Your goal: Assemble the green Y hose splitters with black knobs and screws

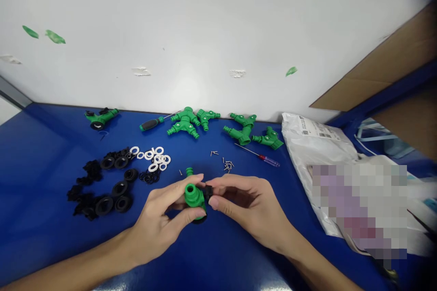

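Note:
My left hand [169,213] is closed round a green Y-shaped hose connector [193,195], with one spout turned up toward me and a dark ring at its lower end. Between the thumb and fingers of my right hand [247,204] is a small black plastic valve knob [208,192], held against the connector's right side. Whether the knob is seated in the connector is hidden by my fingers. Just beyond my hands lie several small screws [228,165], with a single screw [180,173] to the left.
Black rings and knobs [104,206], white washers [159,159] and black O-rings [149,176] lie left. Several green connectors [184,122], a green-handled screwdriver [152,124] and a purple-handled screwdriver [269,160] lie behind. An assembled connector [102,118] sits far left; a plastic bag [303,154] lies right.

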{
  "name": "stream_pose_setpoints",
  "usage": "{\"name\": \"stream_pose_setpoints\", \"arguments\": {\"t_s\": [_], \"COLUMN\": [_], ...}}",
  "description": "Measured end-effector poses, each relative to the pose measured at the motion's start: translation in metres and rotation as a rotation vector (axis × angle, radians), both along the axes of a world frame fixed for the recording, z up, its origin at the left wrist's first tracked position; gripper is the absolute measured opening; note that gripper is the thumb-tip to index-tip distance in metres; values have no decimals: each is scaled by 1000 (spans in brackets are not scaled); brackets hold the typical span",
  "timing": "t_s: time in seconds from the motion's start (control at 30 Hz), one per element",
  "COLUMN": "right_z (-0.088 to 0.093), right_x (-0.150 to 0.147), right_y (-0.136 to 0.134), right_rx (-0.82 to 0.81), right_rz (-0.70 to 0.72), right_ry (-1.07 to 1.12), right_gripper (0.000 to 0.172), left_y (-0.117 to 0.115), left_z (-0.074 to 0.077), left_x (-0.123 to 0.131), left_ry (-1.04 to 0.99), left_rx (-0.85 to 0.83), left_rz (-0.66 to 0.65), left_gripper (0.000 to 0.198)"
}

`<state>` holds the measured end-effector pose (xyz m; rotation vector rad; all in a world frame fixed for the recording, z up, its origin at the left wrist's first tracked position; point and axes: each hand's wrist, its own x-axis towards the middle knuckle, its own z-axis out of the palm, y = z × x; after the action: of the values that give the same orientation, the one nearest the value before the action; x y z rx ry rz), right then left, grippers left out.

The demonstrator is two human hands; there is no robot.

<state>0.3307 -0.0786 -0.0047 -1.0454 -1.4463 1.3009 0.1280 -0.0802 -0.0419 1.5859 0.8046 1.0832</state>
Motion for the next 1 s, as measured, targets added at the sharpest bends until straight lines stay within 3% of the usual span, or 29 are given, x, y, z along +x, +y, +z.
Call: {"name": "stream_pose_setpoints", "arguments": {"t_s": [0.13, 0.23, 0.33, 0.53, 0.87, 1.0], "right_z": [2, 2, 1, 2, -2, -5], "right_x": [3, 4, 7, 10, 20, 27], "right_y": [0, 0, 0, 1, -2, -3], "right_rx": [177, 317, 345, 378, 583, 593], "right_rz": [-7, 46, 91, 145, 225, 288], "right_ry": [-90, -144, -96, -99, -291, -360], "right_gripper": [17, 26, 26, 29, 42, 41], "left_y": [1, 1, 2, 5, 13, 13], "left_z": [6, 8, 7, 8, 12, 14], "left_x": [1, 2, 3, 2, -1, 0], "left_ry": [-83, -154, -237, -365, -344, -356], "left_rx": [-147, -320, -495, -640, -863, -976], "left_rz": [-34, -113, -171, -262, -411, -460], "left_gripper": [46, 45, 49, 51, 66, 70]}}
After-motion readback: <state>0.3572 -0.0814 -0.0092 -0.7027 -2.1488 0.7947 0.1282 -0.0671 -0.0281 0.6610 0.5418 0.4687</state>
